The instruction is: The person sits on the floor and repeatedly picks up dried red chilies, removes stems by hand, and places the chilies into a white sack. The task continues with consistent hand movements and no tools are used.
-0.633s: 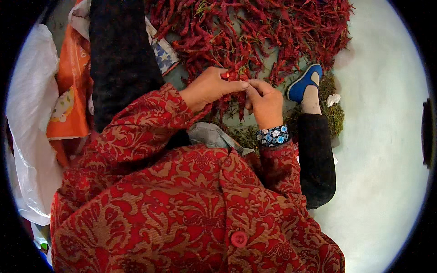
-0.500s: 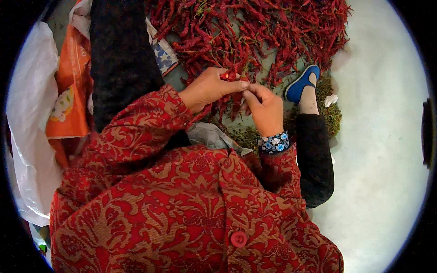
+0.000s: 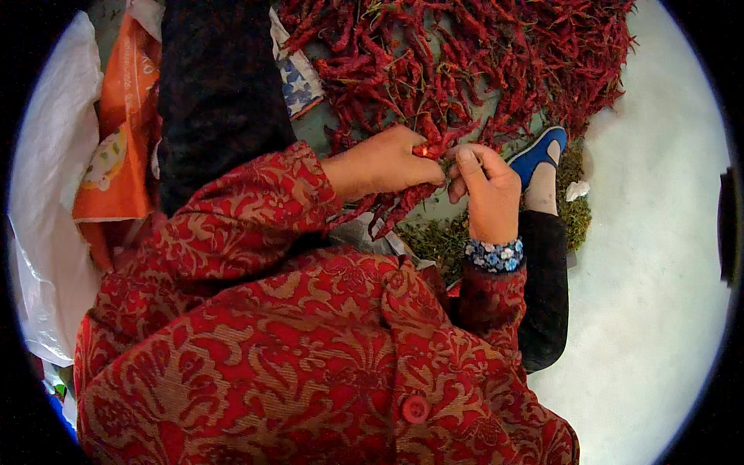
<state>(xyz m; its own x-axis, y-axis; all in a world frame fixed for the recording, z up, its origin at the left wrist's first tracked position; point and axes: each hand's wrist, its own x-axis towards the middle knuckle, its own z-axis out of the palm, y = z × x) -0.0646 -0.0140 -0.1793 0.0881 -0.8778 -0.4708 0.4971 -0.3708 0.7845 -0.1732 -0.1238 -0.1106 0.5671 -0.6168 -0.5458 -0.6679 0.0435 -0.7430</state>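
Note:
Dried red chilies (image 3: 397, 206) hang below my left hand (image 3: 384, 161), whose fingers are wrapped round the bunch. Some red tips also show above its thumb. Close beside it on the right, my right hand (image 3: 493, 192) has thumb and fingers pinched together. Whether something small sits in that pinch I cannot make out. Just beyond both hands spreads a large heap of dried red chilies (image 3: 535, 66), with thin pale stems among them.
Greenish stem scraps (image 3: 438, 240) lie below my hands and beside the blue shoe (image 3: 540, 153) on my right foot. A crumpled white scrap (image 3: 576, 191) rests on them. An orange bag (image 3: 116, 170) and a white sack (image 3: 54, 201) stand at the left. Pale floor (image 3: 651, 271) extends rightward.
The two hands have moved slightly apart, the right one shifting right and down. More of the chili bunch shows under my left hand. The whole view has shifted a little.

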